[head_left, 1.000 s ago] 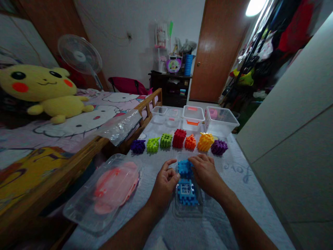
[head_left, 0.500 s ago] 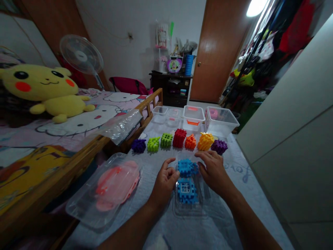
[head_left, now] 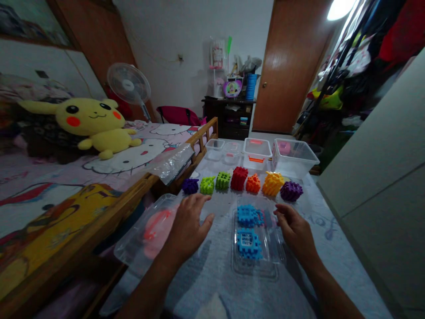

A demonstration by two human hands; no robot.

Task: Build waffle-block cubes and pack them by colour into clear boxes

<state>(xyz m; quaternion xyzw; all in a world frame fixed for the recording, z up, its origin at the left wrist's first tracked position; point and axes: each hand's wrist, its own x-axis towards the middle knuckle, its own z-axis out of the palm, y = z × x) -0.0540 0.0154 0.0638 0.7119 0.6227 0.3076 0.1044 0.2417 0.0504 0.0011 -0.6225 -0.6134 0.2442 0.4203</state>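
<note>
In the head view, two blue interlocking-block pieces (head_left: 248, 243) show through a shallow clear plastic box (head_left: 254, 271) on the cloth-covered table. My right hand (head_left: 296, 230) is at the right side of this box, fingers curled and thumb bent in against its clear edge. Whether they grip the box wall or a loose clear cover is hard to make out. My left hand (head_left: 189, 221) hovers left of the box, fingers stretched and thumb apart, holding nothing. Behind it, partly covered, lies a large clear plastic lid (head_left: 129, 250) with pink-red pieces (head_left: 156, 228) at it.
A row of coloured block pieces runs across the table, among them a red one (head_left: 239, 178), a yellow one (head_left: 273, 184) and a purple one (head_left: 291, 191). Clear bins (head_left: 295, 157) stand behind. A wooden bed rail (head_left: 133, 195) borders the left, a pale cabinet (head_left: 375, 177) the right.
My left hand has left the box and moved left, its fingers opening out. My right hand has shifted slightly right and its fingers have curled. The camera view has turned left.
</note>
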